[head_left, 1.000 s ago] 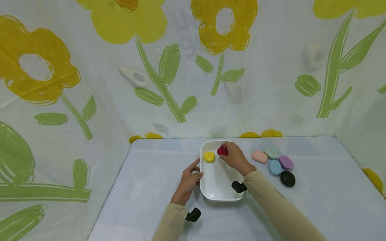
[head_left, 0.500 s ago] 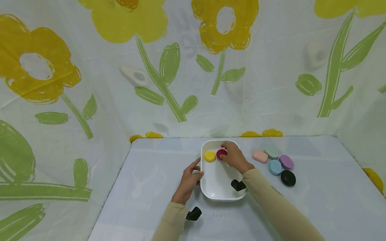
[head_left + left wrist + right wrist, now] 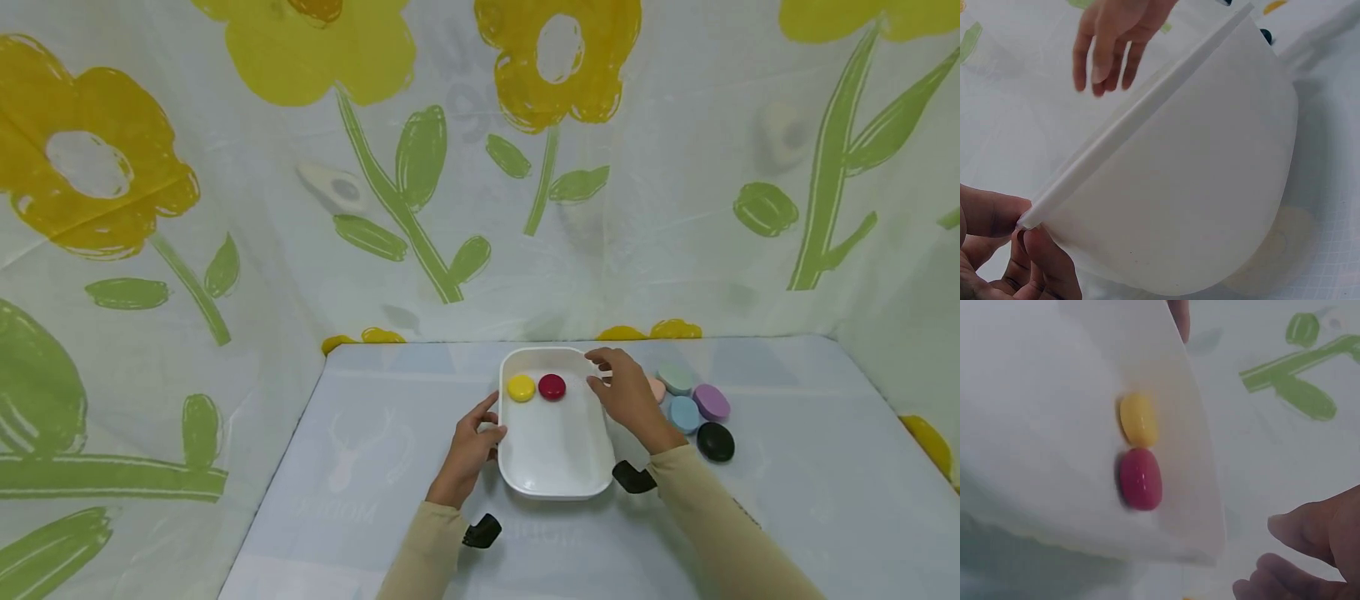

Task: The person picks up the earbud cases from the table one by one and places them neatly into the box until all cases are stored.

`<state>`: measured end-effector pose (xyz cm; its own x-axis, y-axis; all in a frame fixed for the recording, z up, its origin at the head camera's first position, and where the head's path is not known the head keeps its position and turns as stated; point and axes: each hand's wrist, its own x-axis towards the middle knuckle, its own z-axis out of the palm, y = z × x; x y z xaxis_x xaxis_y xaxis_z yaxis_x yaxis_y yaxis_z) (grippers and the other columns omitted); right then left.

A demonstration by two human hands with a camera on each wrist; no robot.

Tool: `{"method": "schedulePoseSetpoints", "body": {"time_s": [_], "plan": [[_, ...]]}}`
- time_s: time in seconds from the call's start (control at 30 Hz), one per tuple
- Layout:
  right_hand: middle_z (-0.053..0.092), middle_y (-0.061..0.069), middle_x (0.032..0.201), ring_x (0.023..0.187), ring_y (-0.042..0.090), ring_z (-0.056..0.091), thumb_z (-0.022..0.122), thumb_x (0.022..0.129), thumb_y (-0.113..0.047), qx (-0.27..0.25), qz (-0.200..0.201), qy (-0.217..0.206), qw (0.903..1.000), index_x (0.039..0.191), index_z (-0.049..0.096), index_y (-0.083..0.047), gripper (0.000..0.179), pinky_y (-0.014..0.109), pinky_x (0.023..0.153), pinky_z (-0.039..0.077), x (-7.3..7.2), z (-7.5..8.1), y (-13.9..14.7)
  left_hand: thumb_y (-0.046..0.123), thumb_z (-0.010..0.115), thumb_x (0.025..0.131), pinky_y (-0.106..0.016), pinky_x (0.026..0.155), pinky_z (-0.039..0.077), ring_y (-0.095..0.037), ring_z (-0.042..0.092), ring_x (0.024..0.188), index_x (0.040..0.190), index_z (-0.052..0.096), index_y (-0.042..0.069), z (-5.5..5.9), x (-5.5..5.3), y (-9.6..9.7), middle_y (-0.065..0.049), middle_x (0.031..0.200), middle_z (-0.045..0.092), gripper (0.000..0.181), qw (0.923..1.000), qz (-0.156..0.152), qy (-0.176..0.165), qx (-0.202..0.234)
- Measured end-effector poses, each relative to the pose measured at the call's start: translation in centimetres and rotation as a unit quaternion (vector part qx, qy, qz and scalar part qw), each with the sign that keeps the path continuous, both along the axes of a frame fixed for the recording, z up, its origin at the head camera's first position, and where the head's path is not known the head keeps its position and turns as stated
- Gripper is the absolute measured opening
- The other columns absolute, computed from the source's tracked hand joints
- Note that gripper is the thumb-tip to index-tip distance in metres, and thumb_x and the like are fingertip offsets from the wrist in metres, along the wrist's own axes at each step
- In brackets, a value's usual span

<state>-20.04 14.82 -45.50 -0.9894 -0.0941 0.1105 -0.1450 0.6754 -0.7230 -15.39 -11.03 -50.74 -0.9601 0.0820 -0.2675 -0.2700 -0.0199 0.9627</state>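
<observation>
Inside the white tray (image 3: 556,454), far end — red disc (image 3: 552,387), yellow disc (image 3: 521,388), glossy, rounded, side by side. Left hand (image 3: 469,450) pinches tray's rim (image 3: 1135,119); right hand (image 3: 628,395) empty — fingers loosely parted, opposite side.

The red disc (image 3: 552,387), earlier gripped, now lies released near the far edge of the tray (image 3: 555,450), the right hand (image 3: 632,402) having moved to its far right corner, partly hiding the pink block (image 3: 657,389).

In the white tray (image 3: 1035,381) we see a yellow piece (image 3: 1139,420) and a red piece (image 3: 1142,480) lying just beside each other. The right hand (image 3: 1342,534) is near the tray, thumb (image 3: 1304,530) and fingers (image 3: 1277,578) apart; behind, we notice green printed leaves (image 3: 1307,397).
</observation>
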Motion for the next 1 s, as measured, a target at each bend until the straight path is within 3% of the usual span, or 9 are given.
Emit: {"method": "schedulePoseSetpoints", "body": {"time_s": [0.13,0.5,0.77,1.0], "plan": [[0.057,0.031,0.136,0.124,0.046,0.058,0.066,0.101,0.002,0.001,-0.023,-0.010,0.9997,0.140,0.058,0.009,0.040,0.057,0.103,0.054,0.5,-0.5,2.4,-0.001,0.060,0.101,-0.026,0.064,0.048,-0.014,0.050,0.072,0.161,0.047,0.012,0.1,0.0,0.0,-0.011,0.117,0.047,0.063,1.0000,0.001,-0.004,-0.002],[0.055,0.039,0.133,0.121,0.053,0.056,0.065,0.100,0.003,0.004,-0.034,-0.009,0.9994,0.138,0.055,0.016,0.040,0.064,0.100,0.052,1.1,-3.5,7.6,0.000,0.060,0.101,-0.027,0.065,0.049,-0.016,0.052,0.075,0.161,0.046,0.012,0.1,0.1,0.0,-0.011,0.118,0.046,0.063,1.0000,-0.001,0.001,-0.003],[0.057,0.041,0.127,0.111,0.051,0.058,0.061,0.094,0.009,0.038,-0.041,0.015,0.9983,0.134,0.056,0.020,0.042,0.064,0.095,0.051,0.7,-4.9,8.5,-0.001,0.061,0.100,-0.026,0.064,0.048,-0.016,0.051,0.074,0.161,0.046,0.012,0.0,0.1,0.0,-0.011,0.117,0.046,0.064,1.0000,-0.001,0.003,0.005],[0.061,0.041,0.125,0.118,0.058,0.058,0.067,0.092,0.004,0.092,-0.025,0.030,0.9950,0.132,0.059,0.019,0.043,0.068,0.102,0.047,-0.1,-5.5,8.2,0.000,0.060,0.101,-0.026,0.063,0.048,-0.015,0.050,0.073,0.161,0.046,0.011,0.0,0.1,0.1,-0.011,0.117,0.046,0.063,1.0000,-0.001,0.004,0.004]]}}
